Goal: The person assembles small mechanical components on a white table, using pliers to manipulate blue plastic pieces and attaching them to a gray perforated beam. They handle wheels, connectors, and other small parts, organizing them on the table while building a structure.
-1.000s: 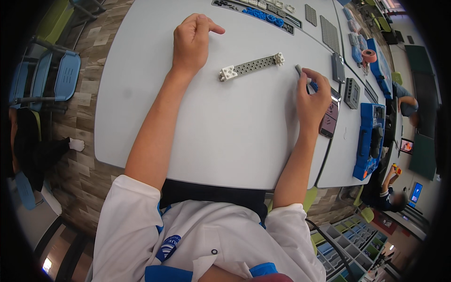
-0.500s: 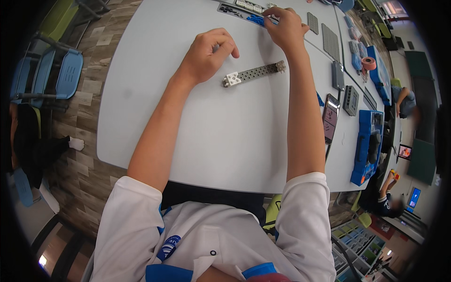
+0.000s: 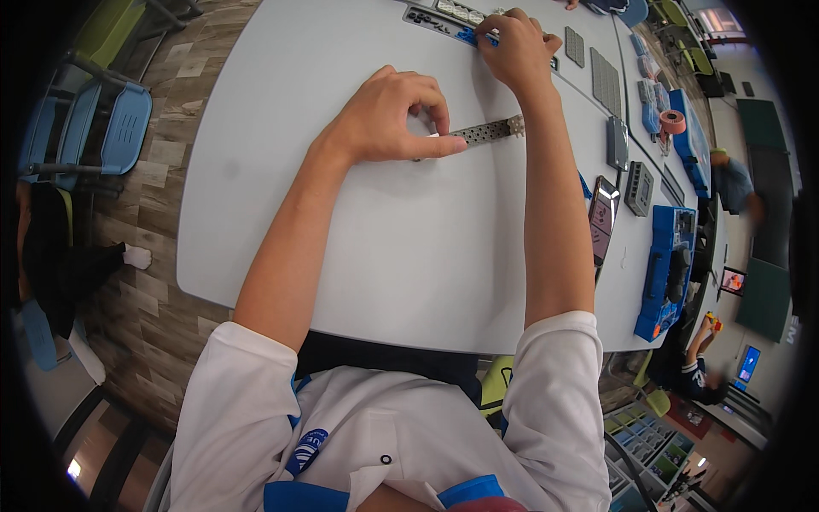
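A grey perforated building beam (image 3: 485,133) lies on the white table, with a light grey connector (image 3: 515,126) at its right end. My left hand (image 3: 397,115) curls round its left end, thumb on the near side and fingertips on the far side. The white connector piece there is mostly covered by that hand. Further off, my right hand (image 3: 516,51) reaches over the parts tray (image 3: 439,26), its fingers bent down beside small blue pins (image 3: 467,35). Whatever its fingertips hold, if anything, is hidden.
Right of my right forearm lie a phone (image 3: 603,220), a grey block-shaped device (image 3: 638,188) and a blue case (image 3: 665,273). Grey plates (image 3: 606,81) and a pink tape roll (image 3: 673,122) are farther back. Blue chairs (image 3: 126,128) stand left of the table. Other people sit nearby.
My left hand has moved right and down onto the beam's left end, its thumb stretching along the near side. The right hand stays over the parts tray.
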`<action>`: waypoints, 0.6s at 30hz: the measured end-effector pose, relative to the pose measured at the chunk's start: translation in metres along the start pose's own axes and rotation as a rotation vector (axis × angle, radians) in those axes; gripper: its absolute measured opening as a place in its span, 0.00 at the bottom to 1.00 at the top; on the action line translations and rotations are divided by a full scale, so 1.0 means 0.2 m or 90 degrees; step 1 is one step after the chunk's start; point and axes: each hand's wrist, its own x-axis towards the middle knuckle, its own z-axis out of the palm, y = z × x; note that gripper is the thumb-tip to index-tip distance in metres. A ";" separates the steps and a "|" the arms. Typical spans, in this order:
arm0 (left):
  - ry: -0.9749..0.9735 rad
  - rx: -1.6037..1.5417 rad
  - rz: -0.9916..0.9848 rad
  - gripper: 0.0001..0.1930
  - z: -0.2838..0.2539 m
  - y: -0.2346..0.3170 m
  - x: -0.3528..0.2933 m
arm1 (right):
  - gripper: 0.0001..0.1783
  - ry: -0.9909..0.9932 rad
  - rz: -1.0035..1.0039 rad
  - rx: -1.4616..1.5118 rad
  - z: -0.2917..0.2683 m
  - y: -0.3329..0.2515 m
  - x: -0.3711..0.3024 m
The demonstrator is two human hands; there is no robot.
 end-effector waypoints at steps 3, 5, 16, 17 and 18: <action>-0.018 0.009 0.013 0.15 -0.01 0.01 -0.01 | 0.17 0.051 0.017 0.106 -0.15 -0.05 0.01; -0.026 0.018 0.022 0.15 -0.01 0.01 -0.02 | 0.21 0.151 -0.018 0.211 -0.38 -0.07 -0.01; 0.053 -0.115 -0.111 0.22 0.07 -0.06 0.04 | 0.07 0.177 0.229 0.630 -0.47 -0.54 -1.03; 0.068 -0.098 -0.091 0.24 0.08 -0.06 0.04 | 0.07 0.169 0.233 0.662 -0.42 -0.54 -1.04; 0.085 -0.085 -0.082 0.26 0.08 -0.05 0.03 | 0.06 0.158 0.256 0.693 -0.39 -0.54 -1.05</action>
